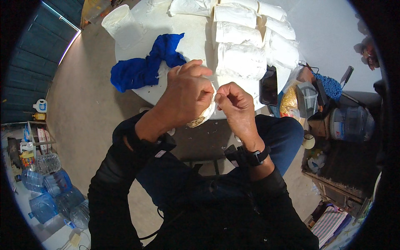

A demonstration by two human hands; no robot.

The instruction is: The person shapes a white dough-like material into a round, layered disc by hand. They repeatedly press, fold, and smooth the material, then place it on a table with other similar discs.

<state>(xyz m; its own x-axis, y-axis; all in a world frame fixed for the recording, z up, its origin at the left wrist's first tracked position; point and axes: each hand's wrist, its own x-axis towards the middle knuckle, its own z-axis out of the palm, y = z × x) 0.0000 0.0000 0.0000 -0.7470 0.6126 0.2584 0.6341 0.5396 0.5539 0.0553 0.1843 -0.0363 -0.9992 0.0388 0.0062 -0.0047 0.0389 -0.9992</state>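
Note:
My left hand (181, 98) is closed around a white, roundish thing (203, 118) with a brownish, speckled lower end. Most of it is hidden behind that hand, so its kind cannot be made out. On its right edge, the thumb and fingers of my right hand (236, 106) are pinched together; anything between them is too small to name. Both hands are over the near edge of a round white table (198, 39), above my lap. A crumpled blue cloth (139, 73) lies on the table just beyond my left hand.
Rows of white, soft-looking cylindrical packages (241, 60) fill the table's far right. A dark phone (268, 87) lies near its right edge. A white tub (118, 23) stands far left. Large water bottles (60, 187) sit on the left, and a clear jug (352, 124) is at right.

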